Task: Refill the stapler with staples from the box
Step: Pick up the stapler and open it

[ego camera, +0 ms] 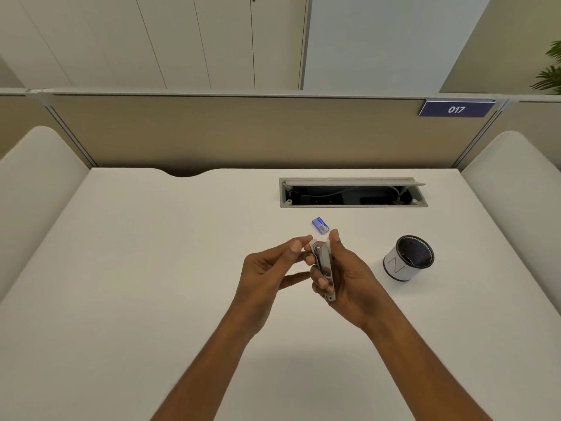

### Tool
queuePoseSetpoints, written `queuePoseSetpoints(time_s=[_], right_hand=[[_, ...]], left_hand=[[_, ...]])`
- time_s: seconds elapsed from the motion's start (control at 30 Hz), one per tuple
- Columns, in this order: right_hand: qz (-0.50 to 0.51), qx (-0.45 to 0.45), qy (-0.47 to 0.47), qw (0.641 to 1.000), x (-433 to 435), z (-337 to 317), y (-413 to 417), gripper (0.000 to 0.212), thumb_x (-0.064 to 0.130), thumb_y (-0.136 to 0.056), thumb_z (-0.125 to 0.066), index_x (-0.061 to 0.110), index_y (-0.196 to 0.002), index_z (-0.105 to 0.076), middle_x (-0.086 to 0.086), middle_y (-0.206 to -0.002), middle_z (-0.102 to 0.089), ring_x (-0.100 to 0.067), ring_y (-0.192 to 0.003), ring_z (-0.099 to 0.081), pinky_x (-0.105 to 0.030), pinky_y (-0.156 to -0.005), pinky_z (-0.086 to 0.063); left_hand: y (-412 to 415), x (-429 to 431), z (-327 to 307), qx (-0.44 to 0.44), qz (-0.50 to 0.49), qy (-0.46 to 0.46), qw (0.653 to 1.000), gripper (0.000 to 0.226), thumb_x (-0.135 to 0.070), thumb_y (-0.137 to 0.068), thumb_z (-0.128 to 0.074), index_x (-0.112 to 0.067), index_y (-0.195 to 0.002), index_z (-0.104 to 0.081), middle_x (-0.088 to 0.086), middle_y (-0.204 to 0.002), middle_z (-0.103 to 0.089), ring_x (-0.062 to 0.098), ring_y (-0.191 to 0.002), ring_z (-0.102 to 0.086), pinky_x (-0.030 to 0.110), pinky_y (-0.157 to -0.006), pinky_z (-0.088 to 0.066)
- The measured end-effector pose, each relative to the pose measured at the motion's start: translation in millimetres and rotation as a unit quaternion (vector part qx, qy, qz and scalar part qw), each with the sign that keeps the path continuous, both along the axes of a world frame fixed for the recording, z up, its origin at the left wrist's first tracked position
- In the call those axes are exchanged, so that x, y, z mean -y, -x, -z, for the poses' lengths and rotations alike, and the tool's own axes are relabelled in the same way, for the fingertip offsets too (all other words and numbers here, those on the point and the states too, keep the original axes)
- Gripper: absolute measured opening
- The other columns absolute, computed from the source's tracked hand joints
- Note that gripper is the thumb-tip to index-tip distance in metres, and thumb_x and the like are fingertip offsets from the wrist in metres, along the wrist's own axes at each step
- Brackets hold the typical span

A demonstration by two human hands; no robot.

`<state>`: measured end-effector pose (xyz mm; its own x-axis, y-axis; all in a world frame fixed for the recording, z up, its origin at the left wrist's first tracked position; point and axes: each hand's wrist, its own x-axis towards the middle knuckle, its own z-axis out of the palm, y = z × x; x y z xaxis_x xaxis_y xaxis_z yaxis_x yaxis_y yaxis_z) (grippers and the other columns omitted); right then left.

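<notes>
At centre frame, just right of the midline, the right hand (349, 278) grips the stapler (324, 262). Its fingers curl round the front of the silver body and the thumb lies along the right side. The stapler is held clear above the desk (151, 268), standing on end and tilted slightly, with its lower end projecting below the fingers.

The left hand (267, 268) is immediately to the left. Its thumb and forefinger are brought together in a pinch at the stapler's upper end, touching the pale part there. The remaining fingers are loosely extended toward the right hand. Whether a strip of staples sits in that pinch cannot be determined.

The staple box (320, 225), small and blue, lies flat on the desk just above the hands in the frame, untouched by either hand.

To the right stands a white pen cup (408, 262) with a dark mesh interior. Above the box, a cable hatch (352, 205) in the desk is open. A blue sign (456, 109) reading 017 is fixed to the partition (243, 132) at upper right.
</notes>
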<state>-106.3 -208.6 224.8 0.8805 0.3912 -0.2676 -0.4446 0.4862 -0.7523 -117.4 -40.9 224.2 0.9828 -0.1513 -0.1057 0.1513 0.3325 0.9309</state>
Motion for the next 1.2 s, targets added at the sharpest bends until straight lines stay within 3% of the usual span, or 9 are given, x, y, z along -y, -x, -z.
queuePoseSetpoints(time_s=[0.13,0.3,0.57,0.97,1.2], right_hand=[[0.000,0.012,0.012,1.000,-2,-5,7,0.053,0.061,-0.087,-0.065,0.008,-0.093,-0.071,-0.006,-0.080,-0.066,-0.008,-0.043,-0.049,-0.017,-0.044,-0.044],[0.001,0.009,0.052,0.999,-7,-6,19,0.048,0.053,-0.095,-0.057,0.007,-0.084,-0.069,-0.006,-0.070,-0.062,-0.008,-0.039,-0.046,-0.018,-0.041,-0.039],[-0.042,-0.018,-0.013,0.999,-5,-14,26,0.056,0.056,-0.098,-0.047,0.003,-0.101,-0.066,-0.005,-0.064,-0.066,-0.009,-0.039,-0.050,-0.017,-0.043,-0.044],[-0.028,-0.014,0.021,0.999,-8,-6,24,0.059,0.060,-0.087,-0.066,0.001,-0.089,-0.068,-0.006,-0.055,-0.055,-0.009,-0.037,-0.040,-0.017,-0.040,-0.041],[-0.022,-0.020,-0.003,1.000,-9,-9,26,0.053,0.053,-0.095,-0.057,0.001,-0.092,-0.065,-0.007,-0.065,-0.065,-0.010,-0.039,-0.047,-0.018,-0.041,-0.043]], left_hand=[[11,1,-10,0.004,-0.016,0.025,1.000,0.030,-0.023,-0.091,-0.073,-0.014,-0.118,-0.080,0.008,-0.116,-0.080,0.021,-0.114,-0.074,0.035,-0.081,-0.064],[20,-1,-10,0.012,-0.023,0.013,1.000,0.027,-0.023,-0.085,-0.078,-0.021,-0.112,-0.083,0.010,-0.106,-0.082,0.024,-0.104,-0.078,0.035,-0.079,-0.065],[27,-8,-6,-0.009,-0.024,0.046,0.999,0.029,-0.021,-0.089,-0.074,-0.013,-0.116,-0.081,0.010,-0.115,-0.080,0.024,-0.112,-0.075,0.037,-0.081,-0.065],[31,-7,-4,-0.016,-0.027,0.062,0.998,0.027,-0.018,-0.088,-0.075,-0.011,-0.114,-0.081,0.012,-0.112,-0.081,0.025,-0.111,-0.076,0.034,-0.082,-0.064],[30,-8,-6,-0.015,-0.027,0.060,0.998,0.028,-0.019,-0.088,-0.076,-0.011,-0.114,-0.081,0.011,-0.113,-0.081,0.025,-0.111,-0.076,0.034,-0.083,-0.064]])
